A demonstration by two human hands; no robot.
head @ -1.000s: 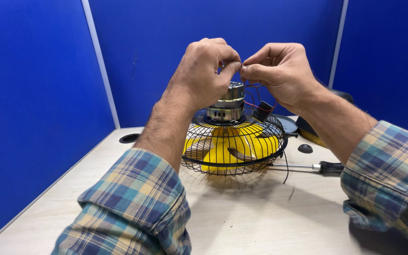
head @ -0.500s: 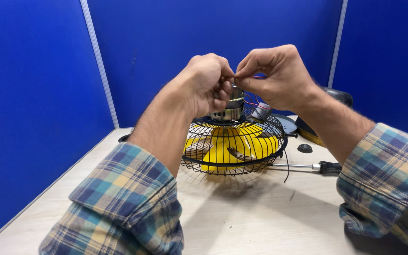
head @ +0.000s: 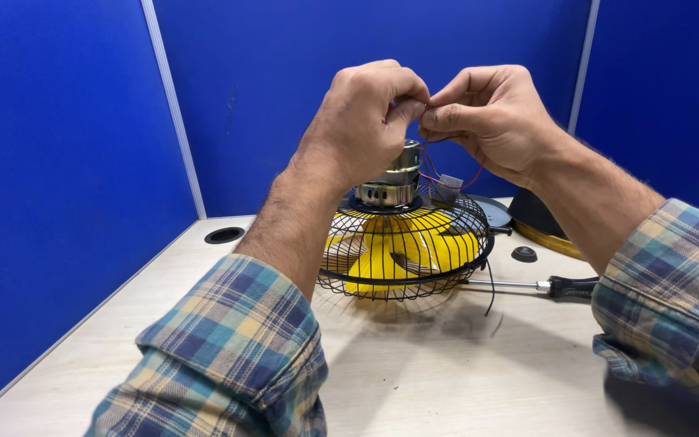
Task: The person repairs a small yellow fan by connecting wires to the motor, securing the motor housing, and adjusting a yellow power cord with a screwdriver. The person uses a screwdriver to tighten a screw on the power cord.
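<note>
Both hands pinched thin red and black wires above the motor.
Left hand [head: 366, 113] and right hand [head: 487, 113] fingers were closed tight on thin red and black wires [head: 438, 166]; best kept slack, clear of black wire fan cage [head: 406, 259].

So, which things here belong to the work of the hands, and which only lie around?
In the work:
- left hand and right hand, pinching thin wires
- fan motor, where the wires lead
- black wire guard with yellow blades

Lying around:
- screwdriver
- small black cap
- dark round part behind the right forearm
- hole in the desk
</note>
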